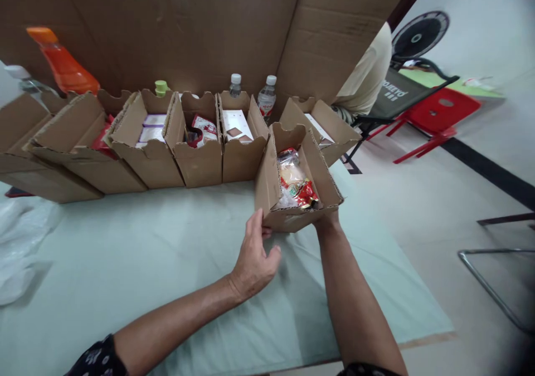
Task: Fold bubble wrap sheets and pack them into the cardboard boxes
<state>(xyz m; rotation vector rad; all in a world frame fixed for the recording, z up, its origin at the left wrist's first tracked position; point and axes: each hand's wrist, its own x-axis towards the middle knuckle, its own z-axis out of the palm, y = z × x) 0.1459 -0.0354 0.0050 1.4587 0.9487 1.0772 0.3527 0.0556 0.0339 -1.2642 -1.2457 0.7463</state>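
A cardboard box [298, 220] with an open top stands forward of the row of boxes, turned at an angle. Inside it lie clear and red plastic food packets [295, 181]. My left hand [254, 256] touches the box's lower left front corner with its fingertips; its thumb stands apart from the fingers. My right hand [328, 218] is at the underside of the box's right front corner, supporting it. The box hides most of the right fingers.
Several open cardboard boxes [200, 167] holding packaged goods line the back of the table [167, 242], before a cardboard wall [188, 30]. Bottles, one orange [69, 64], stand behind. A crumpled plastic bag [20, 242] lies left. Right are a person's sleeve [370, 75] and a red stool [443, 111].
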